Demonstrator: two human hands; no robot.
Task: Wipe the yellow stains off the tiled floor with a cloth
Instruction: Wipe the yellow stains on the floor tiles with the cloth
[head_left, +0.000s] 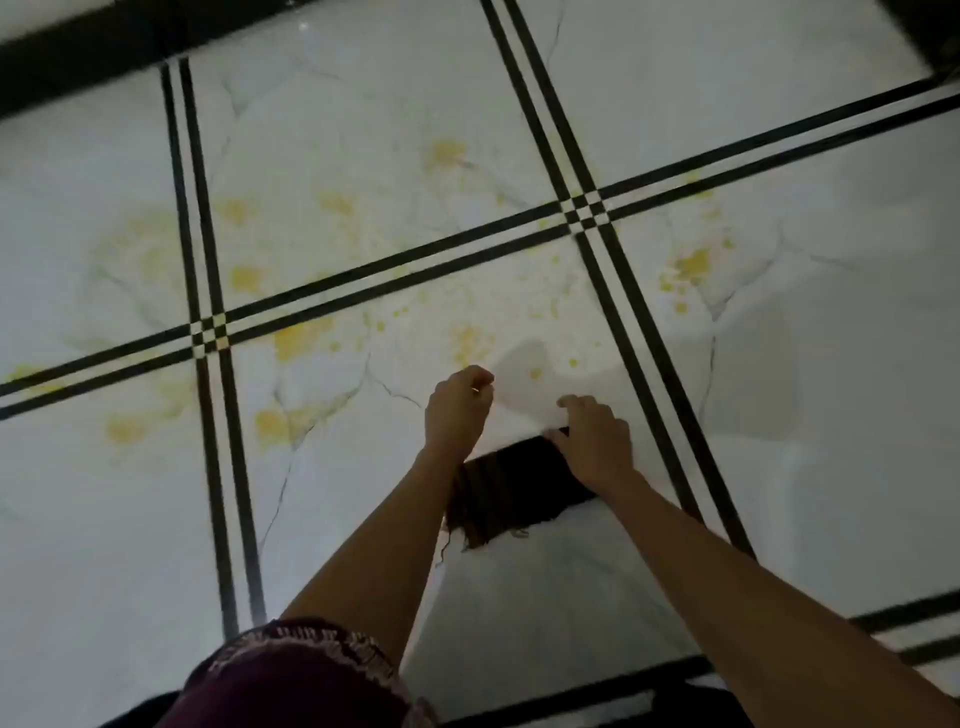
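Several yellow stains spread over the white marble-look tiled floor (322, 130): a big blotch (298, 338) left of centre, another blotch (691, 265) to the right, and one farther off (447, 153). A white cloth (524, 400) with a dark brown fringed band (509, 493) hangs between my hands, just above the floor. Its upper part covers some small yellow spots. My left hand (457, 410) pinches the cloth's left edge. Over on the right edge, my right hand (597, 436) grips it with bent fingers. The cloth's lower white part (545, 597) drapes down toward me.
Pairs of black strips (613, 270) cross the floor and meet at two junctions. My knee in a maroon patterned garment (291, 675) is at the bottom left. A dark band (78, 57) runs along the far top-left edge.
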